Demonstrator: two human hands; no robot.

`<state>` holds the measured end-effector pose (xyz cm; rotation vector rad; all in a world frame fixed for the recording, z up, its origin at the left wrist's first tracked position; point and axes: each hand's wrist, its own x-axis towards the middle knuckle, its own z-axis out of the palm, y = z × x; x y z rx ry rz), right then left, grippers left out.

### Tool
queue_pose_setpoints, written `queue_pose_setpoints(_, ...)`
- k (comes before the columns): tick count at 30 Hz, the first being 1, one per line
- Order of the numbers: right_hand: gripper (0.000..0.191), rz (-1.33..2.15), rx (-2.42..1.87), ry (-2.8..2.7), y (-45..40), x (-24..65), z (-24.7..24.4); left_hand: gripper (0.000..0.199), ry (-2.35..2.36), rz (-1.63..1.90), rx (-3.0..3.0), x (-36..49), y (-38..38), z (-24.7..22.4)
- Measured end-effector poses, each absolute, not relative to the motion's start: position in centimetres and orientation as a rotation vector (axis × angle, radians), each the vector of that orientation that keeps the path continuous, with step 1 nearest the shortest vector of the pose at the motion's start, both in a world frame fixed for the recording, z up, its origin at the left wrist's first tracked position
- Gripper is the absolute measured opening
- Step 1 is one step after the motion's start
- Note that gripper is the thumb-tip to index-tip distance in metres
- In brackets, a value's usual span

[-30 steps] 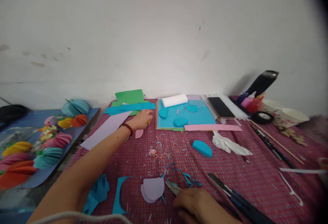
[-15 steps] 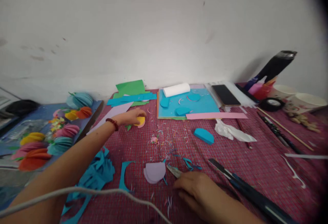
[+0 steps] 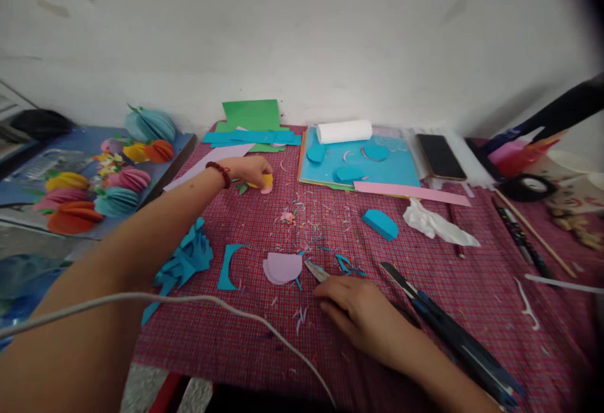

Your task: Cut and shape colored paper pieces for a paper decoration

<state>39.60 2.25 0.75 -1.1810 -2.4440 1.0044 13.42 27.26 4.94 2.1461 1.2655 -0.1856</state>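
Note:
My left hand (image 3: 253,171) reaches to the back left of the cloth, its fingers closed on a yellow paper piece (image 3: 267,181) with a pink paper edge below it. Green paper leaves (image 3: 241,187) lie beside it. My right hand (image 3: 352,303) rests near the front, closed round what look like scissors; the pointed blades (image 3: 316,270) stick out past the fingers and the handles are hidden. Left of the blades lie stacked lilac paper half-rounds (image 3: 283,269). A cut blue offcut (image 3: 230,267) is further left. A blue paper half-round stack (image 3: 380,224) sits to the right.
A utility knife (image 3: 448,325) lies right of my right hand. A white cable (image 3: 198,299) crosses the front. Blue paper sheets (image 3: 401,170), a phone (image 3: 441,156) and black tape (image 3: 527,187) are at the back. Folded-paper pumpkins (image 3: 75,216) stand on a blue table at left.
The camera view has tilted down, so things sit higher in the picture. My left hand now pinches the yellow paper more tightly. My right hand stays by the lilac pieces.

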Motion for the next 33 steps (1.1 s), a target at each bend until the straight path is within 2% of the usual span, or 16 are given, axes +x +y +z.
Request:
queue_pose_setpoints(3, 0.02, 0.987, -1.173, -2.451, 2.2, 39.6, 0.6, 0.018, 1.065, -0.073, 1.961, 14.4, 22.6, 6.6)
queue_pose_setpoints(6, 0.019, 0.985, -1.166, -2.456, 2.3, 39.5, 0.6, 0.016, 0.857, -0.169, 1.83, 15.5, 16.5, 6.8)
queue_pose_setpoints(11, 0.018, 0.972, -1.181, -2.454, 2.3, 39.3, 1.0, 0.007, 0.99, -0.119, 2.247, 15.9, 9.9, 3.7)
queue_pose_setpoints(16, 0.019, 0.949, -1.184, -2.45, 2.4, 39.2, 1.3, 0.016, 1.099, -0.091, 2.327, 15.5, 9.0, 1.8)
queue_pose_setpoints(20, 0.018, 0.911, -1.176, -2.45, 2.3, 39.2, 1.3, 0.041, 1.337, -0.106, 2.042, 15.6, 8.8, 1.7)
queue_pose_setpoints(22, 0.018, 0.891, -1.17, -2.442, 2.2, 39.2, 1.2, 0.035, 1.363, -0.158, 2.024, 15.6, 8.8, 1.6)
queue_pose_setpoints(25, 0.019, 0.86, -1.158, -2.444, 2.1, 39.2, 1.0, 0.01, 1.298, -0.218, 2.15, 15.7, 8.8, 1.5)
queue_pose_setpoints(29, 0.017, 0.87, -1.143, -2.431, 2.1, 39.2, 0.9, 0.024, 1.112, 0.137, 2.377, 15.7, 8.0, 1.7)
queue_pose_setpoints(33, 0.021, 1.028, -1.146, -2.18, 2.1, 39.1, 0.9, 0.01, 0.834, 0.577, 2.738, 15.0, 6.6, 3.1)
